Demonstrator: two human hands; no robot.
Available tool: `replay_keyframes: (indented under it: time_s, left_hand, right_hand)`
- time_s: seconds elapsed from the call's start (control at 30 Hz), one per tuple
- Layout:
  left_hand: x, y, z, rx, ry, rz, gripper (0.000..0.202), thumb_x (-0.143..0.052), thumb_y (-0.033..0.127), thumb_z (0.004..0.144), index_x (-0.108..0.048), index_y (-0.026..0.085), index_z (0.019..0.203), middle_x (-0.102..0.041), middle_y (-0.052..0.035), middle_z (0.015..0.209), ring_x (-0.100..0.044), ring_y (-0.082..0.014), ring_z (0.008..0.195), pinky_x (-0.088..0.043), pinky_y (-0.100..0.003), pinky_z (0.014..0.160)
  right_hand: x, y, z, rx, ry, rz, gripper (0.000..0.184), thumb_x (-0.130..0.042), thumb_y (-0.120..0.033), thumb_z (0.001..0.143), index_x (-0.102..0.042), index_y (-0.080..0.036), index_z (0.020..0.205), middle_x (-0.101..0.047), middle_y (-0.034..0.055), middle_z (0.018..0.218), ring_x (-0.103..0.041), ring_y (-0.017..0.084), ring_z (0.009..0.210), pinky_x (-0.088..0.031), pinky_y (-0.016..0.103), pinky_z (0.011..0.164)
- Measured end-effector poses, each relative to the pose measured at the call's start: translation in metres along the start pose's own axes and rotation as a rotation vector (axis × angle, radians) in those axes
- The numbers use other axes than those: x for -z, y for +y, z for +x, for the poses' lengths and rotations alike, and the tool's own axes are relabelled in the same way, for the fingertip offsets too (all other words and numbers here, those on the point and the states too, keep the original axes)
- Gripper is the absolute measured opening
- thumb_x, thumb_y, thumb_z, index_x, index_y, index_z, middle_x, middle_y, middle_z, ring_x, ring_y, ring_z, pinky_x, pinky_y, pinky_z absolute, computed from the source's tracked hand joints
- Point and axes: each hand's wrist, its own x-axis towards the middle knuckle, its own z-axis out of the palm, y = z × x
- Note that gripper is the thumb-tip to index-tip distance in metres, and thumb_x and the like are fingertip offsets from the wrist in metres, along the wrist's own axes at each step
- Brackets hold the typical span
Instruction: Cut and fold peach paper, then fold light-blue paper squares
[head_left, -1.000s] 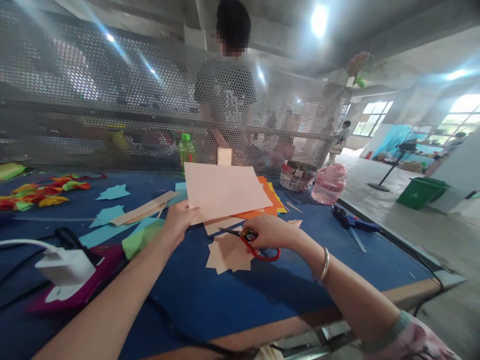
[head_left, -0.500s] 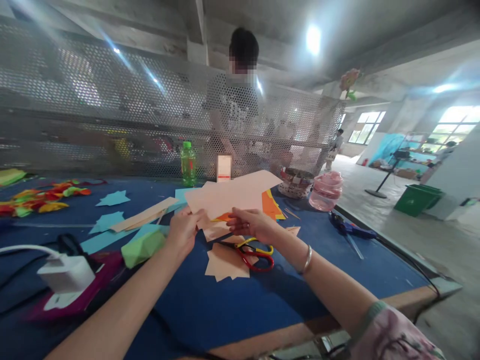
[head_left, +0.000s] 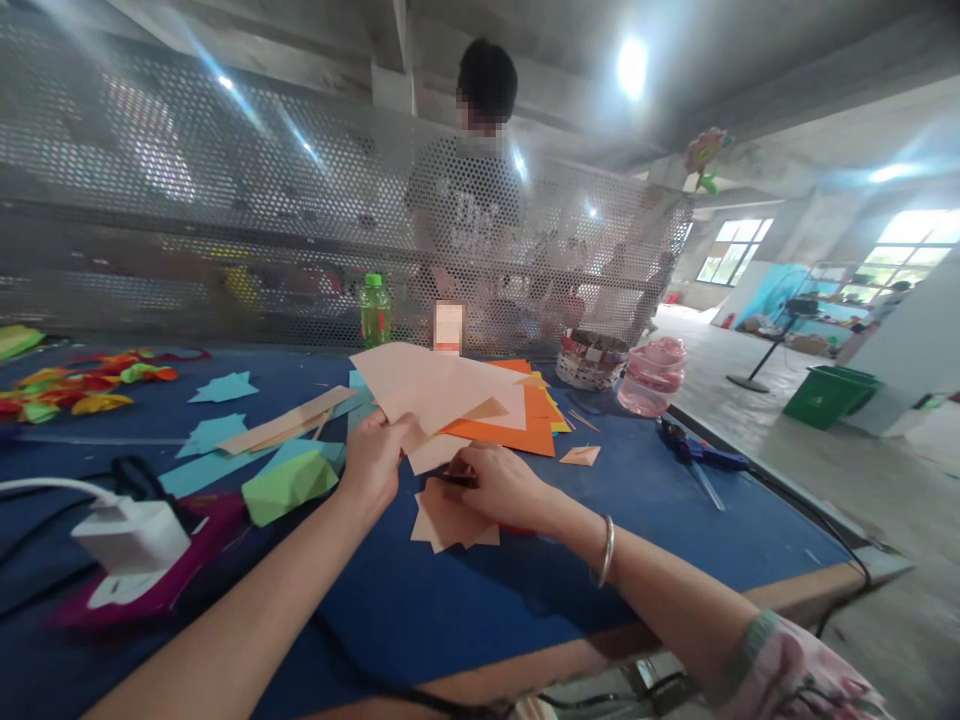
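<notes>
My left hand (head_left: pixel 373 455) pinches the near edge of a pale peach sheet of paper (head_left: pixel 427 385), which is raised and tilted above the table. My right hand (head_left: pixel 495 480) is closed over a pair of scissors (head_left: pixel 517 529); a dark blade shows at the fingertips and a bit of red handle under the palm. The rest of the scissors is hidden by the hand. Beneath them lies a small pile of peach paper cut-outs (head_left: pixel 450 525) with pointed corners. Orange sheets (head_left: pixel 538 425) lie behind the right hand.
On the left are blue paper pieces (head_left: pixel 217 434), a folded green paper (head_left: pixel 291 487) and a power strip with a white plug (head_left: pixel 129 545). A green bottle (head_left: pixel 375 315), a basket (head_left: pixel 592 360), a pink jar (head_left: pixel 651 378) and a glue gun (head_left: pixel 701 455) stand or lie farther out. A person is behind the mesh.
My right hand has come down off the paper and closed on the scissors. The peach sheet, still in my left hand, has swung left and tilted.
</notes>
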Motion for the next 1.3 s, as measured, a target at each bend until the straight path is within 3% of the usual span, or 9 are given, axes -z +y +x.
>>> replay_keyframes:
  time_s: [0.07, 0.2, 0.37, 0.53, 0.63, 0.77, 0.9, 1.03, 1.3]
  left_hand:
    - [0.001, 0.0, 0.002, 0.007, -0.016, -0.01, 0.024, -0.076, 0.011, 0.052, -0.073, 0.013, 0.076, -0.077, -0.0044, 0.076, -0.07, -0.0182, 0.067, -0.054, -0.026, 0.064]
    - [0.0, 0.0, 0.001, 0.035, -0.01, -0.01, 0.02, -0.073, 0.008, 0.057, -0.073, 0.014, 0.076, -0.076, -0.0047, 0.075, -0.07, -0.018, 0.065, -0.055, -0.026, 0.063]
    - [0.0, 0.002, -0.002, 0.06, 0.002, 0.0, 0.019, -0.072, 0.007, 0.059, -0.072, 0.014, 0.076, -0.076, -0.004, 0.074, -0.07, -0.0174, 0.066, -0.054, -0.025, 0.063]
    - [0.0, -0.002, -0.003, 0.085, -0.013, -0.004, 0.02, -0.072, 0.007, 0.059, -0.074, 0.013, 0.078, -0.076, -0.0048, 0.074, -0.07, -0.0172, 0.064, -0.054, -0.025, 0.061]
    - [-0.001, -0.003, -0.006, 0.114, -0.037, -0.019, 0.024, -0.071, 0.005, 0.058, -0.074, 0.012, 0.081, -0.076, -0.0051, 0.073, -0.071, -0.0181, 0.067, -0.055, -0.025, 0.063]
    - [-0.003, -0.002, -0.011, 0.156, -0.041, -0.03, 0.019, -0.073, 0.006, 0.058, -0.073, 0.012, 0.077, -0.076, -0.0067, 0.073, -0.072, -0.0194, 0.069, -0.056, -0.026, 0.065]
    - [-0.005, -0.001, -0.016, 0.175, -0.036, -0.047, 0.019, -0.07, 0.002, 0.059, -0.071, 0.013, 0.074, -0.077, -0.0064, 0.075, -0.073, -0.0184, 0.07, -0.057, -0.025, 0.065]
    - [-0.005, -0.002, -0.017, 0.169, -0.001, -0.073, 0.02, -0.066, -0.001, 0.06, -0.068, 0.015, 0.072, -0.076, -0.0043, 0.073, -0.073, -0.0179, 0.07, -0.058, -0.025, 0.065]
    - [-0.004, -0.007, -0.013, 0.149, 0.043, -0.09, 0.022, -0.069, 0.001, 0.059, -0.068, 0.016, 0.075, -0.075, -0.0024, 0.075, -0.072, -0.0173, 0.072, -0.055, -0.027, 0.068]
  right_hand:
    - [0.002, 0.001, -0.005, 0.025, -0.034, -0.143, 0.015, -0.066, -0.017, 0.081, -0.071, -0.016, 0.096, -0.072, 0.0081, 0.096, -0.064, 0.02, 0.088, -0.042, 0.028, 0.075]
    - [0.011, 0.0, -0.011, 0.036, -0.072, -0.203, 0.022, -0.06, -0.008, 0.081, -0.072, -0.015, 0.097, -0.072, 0.0082, 0.096, -0.065, 0.019, 0.089, -0.04, 0.025, 0.073]
    - [0.041, 0.014, -0.029, -0.029, -0.035, -0.319, 0.018, -0.057, -0.01, 0.086, -0.071, -0.015, 0.095, -0.072, 0.0086, 0.095, -0.065, 0.019, 0.088, -0.04, 0.026, 0.072]
    - [0.059, 0.037, -0.047, -0.162, -0.112, -0.525, 0.013, -0.063, -0.015, 0.087, -0.07, -0.014, 0.098, -0.071, 0.0129, 0.101, -0.067, 0.027, 0.094, -0.044, 0.032, 0.076]
    - [0.054, 0.035, -0.044, -0.059, 0.118, -0.548, 0.022, -0.065, -0.02, 0.089, -0.066, -0.016, 0.111, -0.067, 0.0124, 0.113, -0.065, 0.027, 0.101, -0.046, 0.035, 0.083]
    - [0.036, 0.017, -0.024, 0.3, 0.396, -0.632, 0.015, -0.056, -0.016, 0.095, -0.064, -0.018, 0.108, -0.066, 0.0095, 0.113, -0.06, 0.024, 0.102, -0.044, 0.037, 0.091]
    - [0.019, 0.005, 0.0, 0.635, 0.456, -0.876, 0.024, -0.042, -0.012, 0.101, -0.06, -0.017, 0.116, -0.066, 0.0099, 0.11, -0.055, 0.023, 0.094, -0.042, 0.04, 0.086]
    - [0.008, 0.001, 0.02, 0.661, 0.415, -0.937, 0.027, -0.037, -0.011, 0.102, -0.062, -0.017, 0.108, -0.065, 0.0089, 0.103, -0.053, 0.023, 0.089, -0.04, 0.039, 0.084]
    - [-0.003, -0.002, 0.036, 0.571, 0.348, -0.82, 0.029, -0.034, -0.011, 0.103, -0.064, -0.014, 0.102, -0.063, 0.0116, 0.094, -0.053, 0.024, 0.087, -0.041, 0.038, 0.082]
